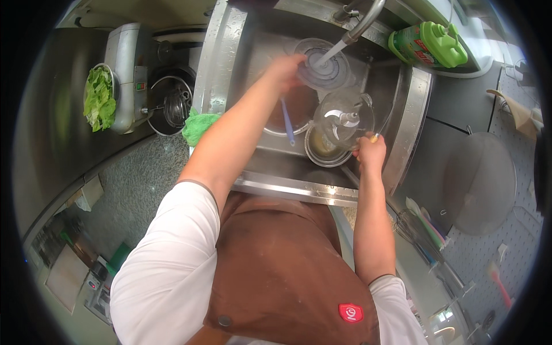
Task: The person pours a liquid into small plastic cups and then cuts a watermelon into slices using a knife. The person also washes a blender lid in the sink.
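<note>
My left hand (283, 72), slightly blurred, is closed on the rim of a clear round plastic lid (339, 73). Water from the faucet (357, 30) runs onto the lid. With my right hand (370, 150) I grip the handle side of a clear food processor bowl (332, 125), tilted so that its curved metal blade (347, 119) shows. A small yellow part shows at my right fingers. Below the processor bowl is a round metal bowl (311, 156), partly covered. A blue-handled utensil (288, 122) leans in a brown-looking round vessel (278, 119) beneath my left hand.
The steel sink (270, 155) surrounds both hands. A green cloth (198, 126) hangs on its left edge; a green jug (428, 46) stands behind at right. Farther left are a stand mixer (123, 75) and a bowl of lettuce (100, 98). Whisks (409, 224) lie right.
</note>
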Motion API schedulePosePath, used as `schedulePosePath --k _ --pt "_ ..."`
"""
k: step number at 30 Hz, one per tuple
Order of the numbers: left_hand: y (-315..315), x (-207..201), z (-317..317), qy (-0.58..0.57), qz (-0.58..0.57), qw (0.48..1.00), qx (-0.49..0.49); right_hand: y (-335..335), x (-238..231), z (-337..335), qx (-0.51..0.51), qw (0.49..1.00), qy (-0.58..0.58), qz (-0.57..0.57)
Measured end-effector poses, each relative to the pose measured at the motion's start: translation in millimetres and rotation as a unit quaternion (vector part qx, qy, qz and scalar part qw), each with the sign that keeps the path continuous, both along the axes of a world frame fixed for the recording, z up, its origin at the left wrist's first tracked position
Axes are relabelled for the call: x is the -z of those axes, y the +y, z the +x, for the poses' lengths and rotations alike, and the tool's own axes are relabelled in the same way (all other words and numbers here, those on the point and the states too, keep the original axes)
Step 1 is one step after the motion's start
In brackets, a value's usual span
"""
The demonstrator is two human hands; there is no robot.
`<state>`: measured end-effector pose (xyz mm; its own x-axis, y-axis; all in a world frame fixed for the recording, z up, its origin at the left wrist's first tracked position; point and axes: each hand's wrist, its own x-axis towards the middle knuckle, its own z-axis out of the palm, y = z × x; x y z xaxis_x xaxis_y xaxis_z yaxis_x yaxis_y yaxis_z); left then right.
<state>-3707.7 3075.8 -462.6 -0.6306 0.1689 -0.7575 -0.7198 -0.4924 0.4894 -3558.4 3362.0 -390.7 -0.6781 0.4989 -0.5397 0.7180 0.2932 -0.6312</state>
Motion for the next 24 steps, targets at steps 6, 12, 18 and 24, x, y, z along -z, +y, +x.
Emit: schedulePosePath --k 6,12,18,24 --pt "-1.3 -17.9 16.5 -0.021 0.021 1.0 0.007 5.4 0.4 19.9 0.002 1.0 -0.013 -0.004" --pt "-70.3 -66.6 10.6 0.077 -0.234 0.965 0.094 2.6 6.2 15.4 -0.023 1.0 -0.008 0.002" --pt "-100.0 -169.2 37.7 0.321 -0.575 0.687 0.306 -6.4 2.4 8.2 -0.027 0.999 0.003 -0.017" --pt "-156.1 -107.4 61.4 0.51 -0.71 0.384 0.297 -16.6 -0.9 4.7 -0.049 0.998 0.031 -0.02"
